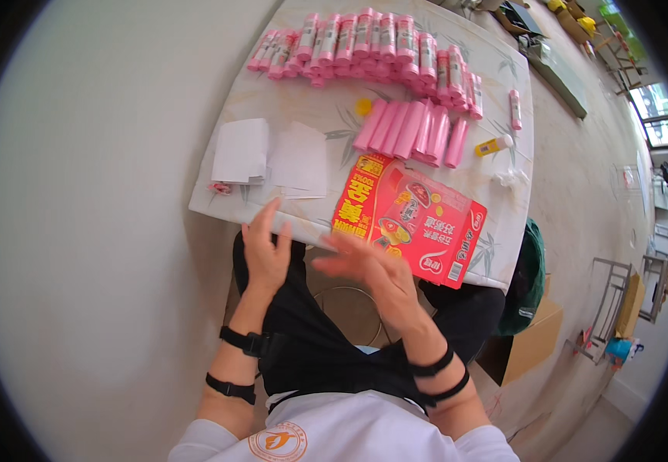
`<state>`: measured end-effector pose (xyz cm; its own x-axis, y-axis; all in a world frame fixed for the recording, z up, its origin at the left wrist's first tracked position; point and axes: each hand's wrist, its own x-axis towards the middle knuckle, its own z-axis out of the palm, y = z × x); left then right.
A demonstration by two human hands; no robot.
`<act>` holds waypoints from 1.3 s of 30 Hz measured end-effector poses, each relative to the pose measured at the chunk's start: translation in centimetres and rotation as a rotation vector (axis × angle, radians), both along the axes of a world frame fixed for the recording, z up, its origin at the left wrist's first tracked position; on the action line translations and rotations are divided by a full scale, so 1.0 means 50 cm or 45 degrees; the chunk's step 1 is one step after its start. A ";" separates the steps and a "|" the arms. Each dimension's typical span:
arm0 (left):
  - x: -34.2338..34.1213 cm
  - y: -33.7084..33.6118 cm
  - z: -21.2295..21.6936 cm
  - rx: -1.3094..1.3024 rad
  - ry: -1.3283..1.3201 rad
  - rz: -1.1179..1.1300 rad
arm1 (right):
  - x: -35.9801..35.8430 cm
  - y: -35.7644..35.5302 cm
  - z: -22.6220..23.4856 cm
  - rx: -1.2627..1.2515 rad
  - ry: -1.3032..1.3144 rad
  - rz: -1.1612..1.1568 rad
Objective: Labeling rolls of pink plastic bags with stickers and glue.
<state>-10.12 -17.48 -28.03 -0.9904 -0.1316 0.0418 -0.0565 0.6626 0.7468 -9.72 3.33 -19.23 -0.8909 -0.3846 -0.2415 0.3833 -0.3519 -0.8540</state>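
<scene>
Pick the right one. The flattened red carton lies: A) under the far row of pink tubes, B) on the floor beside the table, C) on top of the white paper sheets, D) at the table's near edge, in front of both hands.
D: the flattened red carton lies at the near edge of the table, just beyond the empty left hand and right hand.

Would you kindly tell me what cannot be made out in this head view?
- Right hand: motion-blurred, so its grip is unclear.
- Flattened red printed carton: near corner hidden behind that hand.
- Small yellow item beside the plain pink tubes: too small to identify.
- Left hand: palm faces away.
</scene>
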 end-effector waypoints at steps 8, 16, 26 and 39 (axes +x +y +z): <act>0.000 0.047 -0.006 0.332 -0.107 0.115 | -0.213 -0.072 -0.185 1.201 1.004 -0.295; -0.039 0.048 -0.075 -0.278 -0.079 -0.040 | -0.369 -0.168 -0.246 1.987 0.505 0.128; -0.030 0.024 -0.074 -0.286 -0.037 -0.116 | -0.384 -0.140 -0.253 1.894 0.378 0.238; -0.094 -0.003 0.041 0.091 0.384 0.161 | -0.373 -0.045 -0.182 0.780 0.365 0.096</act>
<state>-14.80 -17.63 -25.97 -0.9105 -0.2657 0.3169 0.0959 0.6097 0.7868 -28.38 1.08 -28.35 -0.9284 -0.3170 -0.1936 0.1164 0.2467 -0.9621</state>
